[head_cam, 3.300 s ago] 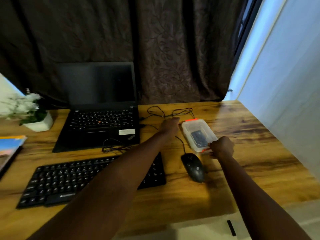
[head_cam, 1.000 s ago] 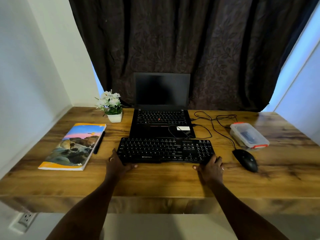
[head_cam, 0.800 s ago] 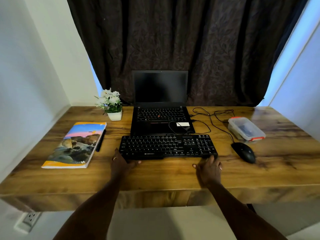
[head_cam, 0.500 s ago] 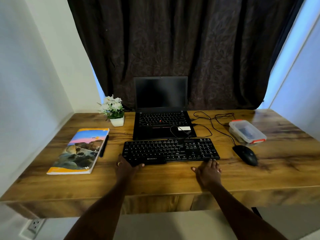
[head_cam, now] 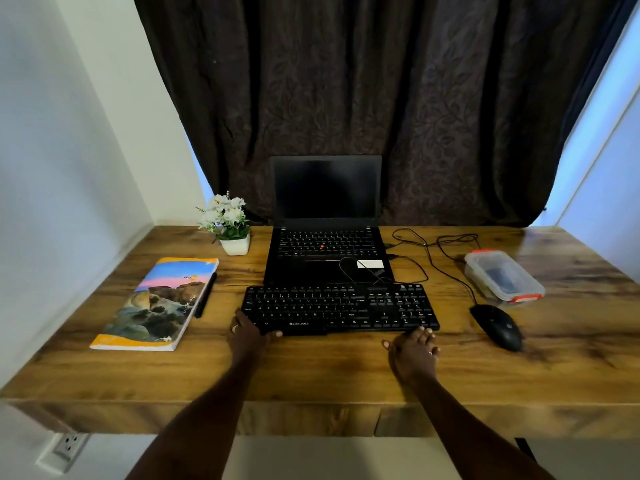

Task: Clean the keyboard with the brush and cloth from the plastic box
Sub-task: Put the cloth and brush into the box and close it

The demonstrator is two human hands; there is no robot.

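Note:
The black keyboard (head_cam: 341, 308) lies on the wooden desk (head_cam: 311, 372) in front of the laptop. My left hand (head_cam: 247, 336) holds its front left corner, fingers along the left side and thumb on the front edge. My right hand (head_cam: 414, 351) lies flat on the desk, its straight fingertips touching the keyboard's front right edge. The clear plastic box (head_cam: 504, 277) with orange clips stands at the right with its lid on. Something dark blue shows through it; I cannot make out the brush or the cloth.
A black mouse (head_cam: 498, 327) sits right of the keyboard, its cable (head_cam: 433, 251) looping back to the open laptop (head_cam: 327, 251). On the left lie a book (head_cam: 156, 303) and a pen (head_cam: 206, 294), with a small flower pot (head_cam: 228, 226) behind them.
Both hands left the plastic box and came to the keyboard's front corners. Over the last second my right hand slid back off the right corner to the front edge.

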